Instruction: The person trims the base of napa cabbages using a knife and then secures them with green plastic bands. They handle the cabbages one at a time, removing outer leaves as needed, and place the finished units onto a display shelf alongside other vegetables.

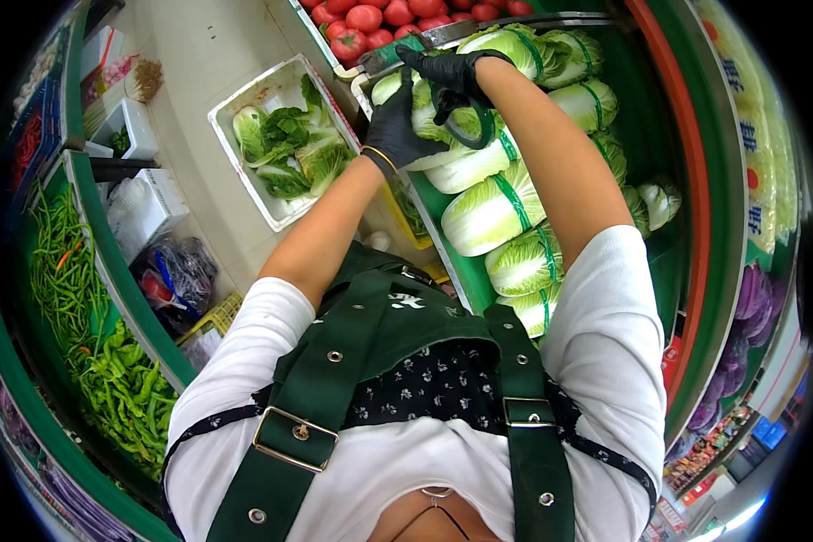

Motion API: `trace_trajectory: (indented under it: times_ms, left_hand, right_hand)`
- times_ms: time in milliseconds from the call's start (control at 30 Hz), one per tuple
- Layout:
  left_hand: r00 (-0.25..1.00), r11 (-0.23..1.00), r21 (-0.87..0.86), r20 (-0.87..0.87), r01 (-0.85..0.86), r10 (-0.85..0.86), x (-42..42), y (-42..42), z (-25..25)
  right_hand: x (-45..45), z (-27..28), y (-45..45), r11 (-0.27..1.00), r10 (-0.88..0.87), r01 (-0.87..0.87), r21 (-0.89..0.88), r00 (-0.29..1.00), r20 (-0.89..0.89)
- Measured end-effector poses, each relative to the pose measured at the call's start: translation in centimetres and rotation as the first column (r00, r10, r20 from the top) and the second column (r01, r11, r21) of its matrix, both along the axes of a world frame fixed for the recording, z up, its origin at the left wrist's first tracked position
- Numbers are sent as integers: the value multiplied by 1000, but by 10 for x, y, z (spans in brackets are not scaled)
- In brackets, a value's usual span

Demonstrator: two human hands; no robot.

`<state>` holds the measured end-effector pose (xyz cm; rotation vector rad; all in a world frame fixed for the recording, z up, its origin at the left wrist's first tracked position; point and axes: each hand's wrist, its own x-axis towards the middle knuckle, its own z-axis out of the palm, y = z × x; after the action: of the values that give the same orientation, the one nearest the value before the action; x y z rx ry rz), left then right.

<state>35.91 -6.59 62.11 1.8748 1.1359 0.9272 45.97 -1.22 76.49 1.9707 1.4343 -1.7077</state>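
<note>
My left hand [401, 125], in a black glove, rests with spread fingers and thumb on a napa cabbage [423, 112] at the upper end of the green shelf. Above it and to its right is my right hand [450, 74], also black-gloved, with a roll of green tape [473, 129] hanging at its fingers; the roll lies over the cabbage. Below the hands, several napa cabbages banded with green tape [511, 200] lie in a row, and more banded ones [586, 105] lie to the right. The cabbage under my hands is partly hidden by the gloves.
Left of the shelf, a white foam box [281, 220] holds loose cabbage leaves [295, 146]. Tomatoes [364, 19] fill a bin beyond the shelf's metal edge. Green chili peppers [125, 393] lie on the left stand. A yellow crate [406, 217] is beside the shelf near my body.
</note>
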Motion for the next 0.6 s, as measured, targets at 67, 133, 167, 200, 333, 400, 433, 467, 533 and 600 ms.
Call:
trace_trajectory:
  times_ms: [67,133,167,200,333,400,433,467,533,600]
  left_hand:
    - [1000,999,27,-14,27,-26,-5,3,8]
    - [1000,999,32,-10,15,-15,-8,5,7]
    - [997,997,70,-79,24,-19,-8,6,4]
    - [989,994,106,-147,34,-18,-6,5,-1]
    - [979,992,106,-200,61,-39,-2,9,-4]
    - [976,995,78,-214,66,-48,-3,11,-2]
    - [975,995,67,-215,68,-52,-4,11,-2]
    - [975,996,55,-215,74,-61,-5,11,-3]
    - [981,996,63,-184,69,-57,-7,15,-8]
    - [980,998,44,-195,49,-39,-10,15,-4]
  right_hand:
    - [-1,-15,22,995,98,-98,2,990,104]
    - [-5,-22,38,971,213,-232,49,943,256]
    - [-7,-24,44,951,265,-302,65,905,332]
    - [-9,-25,50,925,314,-374,75,858,407]
    - [-23,-19,52,628,396,-749,208,539,743]
    - [-21,-18,51,776,389,-597,203,706,592]
    - [-17,-17,51,909,352,-408,83,860,368]
    - [-14,-16,49,972,230,-218,-92,962,146]
    - [0,-1,37,999,46,-46,-6,999,-27]
    - [21,10,6,991,-84,110,79,956,-281]
